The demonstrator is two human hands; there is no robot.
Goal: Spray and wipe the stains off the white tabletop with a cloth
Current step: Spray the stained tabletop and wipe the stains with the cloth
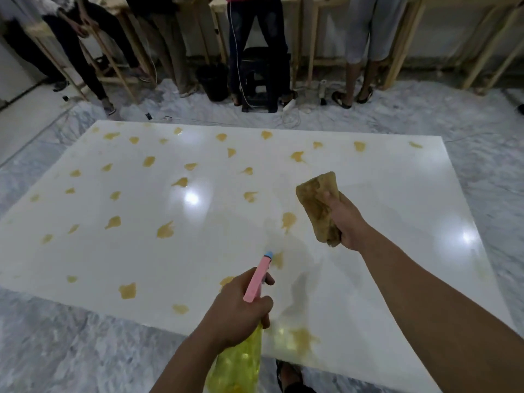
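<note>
- White counter [397, 293]: glossy slab lying low over grey marbled floor [71, 350], dotted with yellow-brown stains [166, 231] over most of its top.
- Left hand [241, 304]: above the counter's near edge, grip curled round the neck of a spray bottle [241, 361], one finger hooked at the front of the pink head.
- Spray bottle: yellow see-through body, pink head, blue nozzle tip pointing at the stains toward the counter's middle; held off the surface.
- Right hand [348, 222]: over the counter's right-centre, grip closed round a cloth [319, 205].
- Cloth: folded, brownish-yellow, held up above the counter, not touching it; one stain lies just to its left.
- Smeared stain at the counter's near edge, beside the bottle.
- Beyond the counter's far edge: standing people's legs [255, 46], wooden frames, a black stool [259, 80], cables on the floor.
</note>
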